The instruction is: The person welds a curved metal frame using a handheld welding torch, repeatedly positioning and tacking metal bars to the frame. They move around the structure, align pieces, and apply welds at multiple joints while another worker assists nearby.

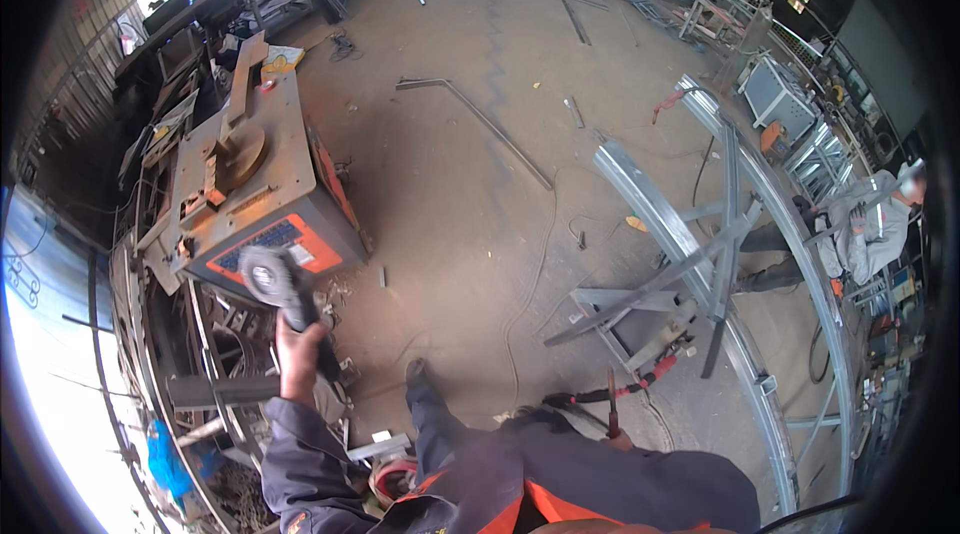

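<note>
My left hand [298,362] is closed round the body of an angle grinder [280,289], whose round guarded head points up and away from me, in front of a machine cabinet. My right hand [620,441] is mostly hidden by my dark sleeve; its visible fingers are closed on a slim brown handle [612,404] that stands upright. What that handle belongs to I cannot make out. Just beyond it lies a red and black cable-like tool [640,381], beside a small metal stand [640,329]. I cannot tell whether my right hand touches it.
A grey and orange machine cabinet [260,194] stands at left, near a rack of scrap metal [215,354]. Curved galvanized frames [685,244] fill the right, where a person in grey [870,224] works. A bent bar [490,124] and a thin cable [540,274] lie on the floor.
</note>
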The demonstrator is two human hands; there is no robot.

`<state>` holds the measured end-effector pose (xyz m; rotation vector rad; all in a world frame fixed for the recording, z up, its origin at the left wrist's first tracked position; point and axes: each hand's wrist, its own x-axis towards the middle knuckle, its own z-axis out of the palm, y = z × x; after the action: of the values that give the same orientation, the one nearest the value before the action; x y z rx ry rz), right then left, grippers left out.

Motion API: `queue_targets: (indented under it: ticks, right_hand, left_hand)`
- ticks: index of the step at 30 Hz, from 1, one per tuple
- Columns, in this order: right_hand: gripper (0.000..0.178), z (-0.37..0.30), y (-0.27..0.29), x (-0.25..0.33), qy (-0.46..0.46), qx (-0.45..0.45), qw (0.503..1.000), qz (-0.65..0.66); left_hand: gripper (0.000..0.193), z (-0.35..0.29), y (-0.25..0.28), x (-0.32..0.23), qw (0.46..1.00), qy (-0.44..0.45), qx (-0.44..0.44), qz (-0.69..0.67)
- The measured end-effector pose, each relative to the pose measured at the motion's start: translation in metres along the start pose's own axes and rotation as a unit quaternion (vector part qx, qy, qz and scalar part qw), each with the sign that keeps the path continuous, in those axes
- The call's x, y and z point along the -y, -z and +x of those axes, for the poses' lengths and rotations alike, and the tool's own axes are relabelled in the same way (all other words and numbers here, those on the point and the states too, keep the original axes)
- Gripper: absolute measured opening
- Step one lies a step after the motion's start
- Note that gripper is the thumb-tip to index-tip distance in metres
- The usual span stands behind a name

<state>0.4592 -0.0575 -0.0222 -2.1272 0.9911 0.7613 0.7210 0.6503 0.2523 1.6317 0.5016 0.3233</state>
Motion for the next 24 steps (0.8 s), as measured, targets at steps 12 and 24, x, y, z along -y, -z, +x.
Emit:
queue_targets:
  ticks: [12,24]
  right_hand:
    - [0.045,-0.040,-0.160,0.088,-0.040,-0.004,0.989,-0.142]
    - [0.018,0.050,-0.286,0.093,-0.172,0.025,0.974,0.143]
  left_hand:
    - [0.069,0.180,-0.039,0.436,0.887,0.244,0.194,0.342]
    - [0.077,0.269,-0.107,0.798,0.735,0.271,0.207,0.586]
